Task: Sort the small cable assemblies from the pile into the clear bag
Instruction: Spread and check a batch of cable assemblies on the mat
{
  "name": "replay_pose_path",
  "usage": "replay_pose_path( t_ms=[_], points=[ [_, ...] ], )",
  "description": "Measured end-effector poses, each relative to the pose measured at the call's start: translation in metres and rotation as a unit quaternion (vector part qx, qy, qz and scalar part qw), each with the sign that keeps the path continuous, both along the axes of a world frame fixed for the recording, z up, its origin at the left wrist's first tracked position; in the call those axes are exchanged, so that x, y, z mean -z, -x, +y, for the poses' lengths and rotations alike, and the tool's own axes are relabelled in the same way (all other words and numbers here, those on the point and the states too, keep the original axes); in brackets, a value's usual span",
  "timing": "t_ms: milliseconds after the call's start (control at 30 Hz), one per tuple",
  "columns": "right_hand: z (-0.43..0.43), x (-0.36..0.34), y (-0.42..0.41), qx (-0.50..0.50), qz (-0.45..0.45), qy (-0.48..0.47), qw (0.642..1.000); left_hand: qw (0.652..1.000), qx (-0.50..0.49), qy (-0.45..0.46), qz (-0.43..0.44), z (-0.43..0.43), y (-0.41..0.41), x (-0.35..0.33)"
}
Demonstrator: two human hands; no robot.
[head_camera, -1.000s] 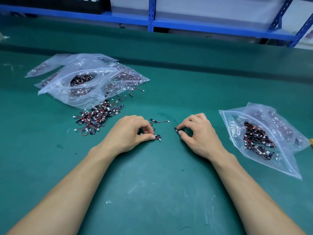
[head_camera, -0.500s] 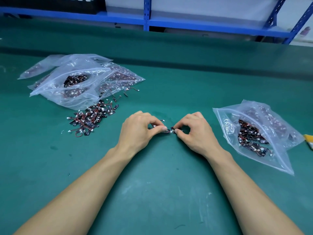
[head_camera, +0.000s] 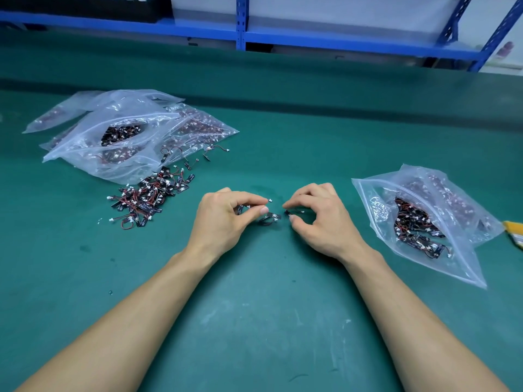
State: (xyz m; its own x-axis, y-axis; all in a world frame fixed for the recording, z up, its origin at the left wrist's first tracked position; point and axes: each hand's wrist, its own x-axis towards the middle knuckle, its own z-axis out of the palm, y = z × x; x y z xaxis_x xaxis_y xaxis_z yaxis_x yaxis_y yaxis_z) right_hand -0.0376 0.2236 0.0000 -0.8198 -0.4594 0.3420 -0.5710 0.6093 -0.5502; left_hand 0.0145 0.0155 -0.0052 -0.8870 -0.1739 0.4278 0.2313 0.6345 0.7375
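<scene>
A green-matted workbench [head_camera: 268, 321] stands before blue steel shelving [head_camera: 240, 32].

Single head-worn wide-angle view, looking forward and down, close over green table [head_camera: 254, 321], shelving behind

Our bare forearms reach in from below; our left hand [head_camera: 226, 219] pinches small cables [head_camera: 268, 217] between thumb and fingers, our right hand [head_camera: 322, 222] seems to pinch a cable end [head_camera: 291, 213]

Left hand [head_camera: 223, 222] and right hand [head_camera: 325, 222] each pinch cable assemblies [head_camera: 270, 217] over the green mat [head_camera: 268, 306].
</scene>
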Motion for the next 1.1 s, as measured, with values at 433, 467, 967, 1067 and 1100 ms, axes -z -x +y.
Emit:
replay_pose_path(
  t_ms=[433,467,967,1067,1100],
  points=[
    [-0.004,0.0,-0.002,0.006,0.017,0.037,0.999,0.999,0.036,-0.012,-0.001,0.001,-0.004,-0.005],
    [-0.003,0.001,-0.001,0.02,0.018,0.033,0.999,0.999,0.03,-0.017,0.001,0.0,-0.004,-0.006],
    [0.009,-0.001,0.003,0.07,0.013,-0.061,0.996,0.964,0.105,0.24,-0.052,-0.01,-0.004,-0.002],
    [0.013,-0.002,0.005,0.085,0.004,-0.064,0.994,0.964,0.106,0.237,-0.057,-0.011,-0.004,-0.002],
    [0.014,-0.003,0.005,0.087,0.001,-0.064,0.994,0.964,0.109,0.234,-0.058,-0.011,-0.005,-0.002]
  ],
)
